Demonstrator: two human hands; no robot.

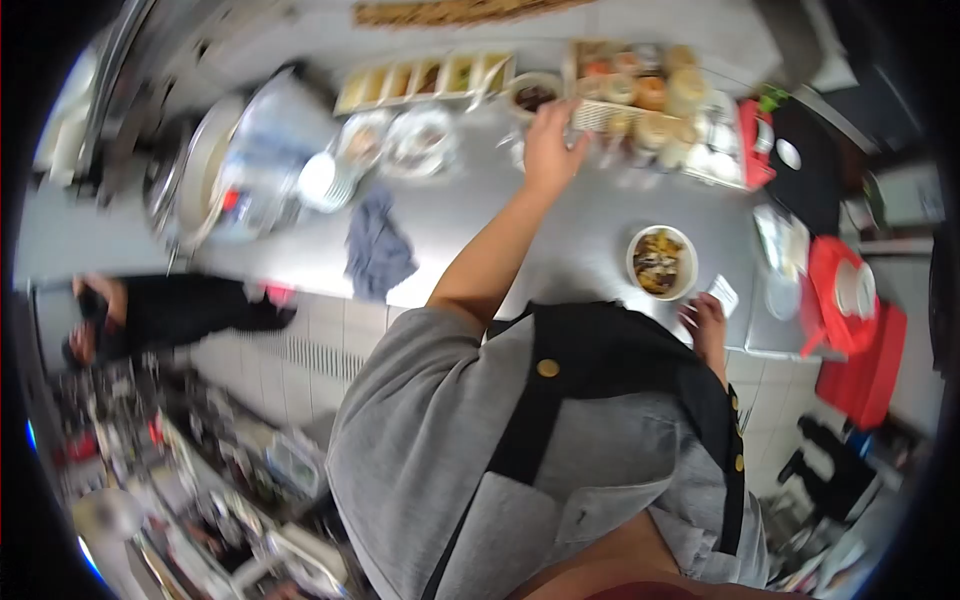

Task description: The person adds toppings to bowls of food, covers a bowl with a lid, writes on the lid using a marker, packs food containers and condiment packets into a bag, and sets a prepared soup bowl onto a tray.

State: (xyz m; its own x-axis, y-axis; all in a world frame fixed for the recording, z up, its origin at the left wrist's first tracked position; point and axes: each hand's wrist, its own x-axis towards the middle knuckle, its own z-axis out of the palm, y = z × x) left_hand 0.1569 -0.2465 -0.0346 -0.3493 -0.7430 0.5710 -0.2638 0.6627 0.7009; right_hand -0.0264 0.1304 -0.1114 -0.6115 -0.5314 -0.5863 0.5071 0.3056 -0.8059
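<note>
My left hand (553, 150) reaches across the steel counter with the thumb apart from the fingers. Its fingertips are beside a round tub of dark contents (533, 95); I cannot tell whether they touch it. Nothing shows in that hand. At the counter's front edge is my right hand (706, 322), its fingers bent and blurred. A white paper slip (723, 295) lies against or just beyond those fingers; whether they grip it is unclear. Left of the slip stands a white bowl (632, 262) filled with yellow and dark brown pieces.
Food trays (425, 80) line the back, beside a rack of jars and bottles (650, 95). A grey-blue cloth (378, 245), stacked white cups (327, 182) and plastic-wrapped containers (420, 140) sit to the left. Red bags (838, 300) are at right. Another person (170, 308) stands far left.
</note>
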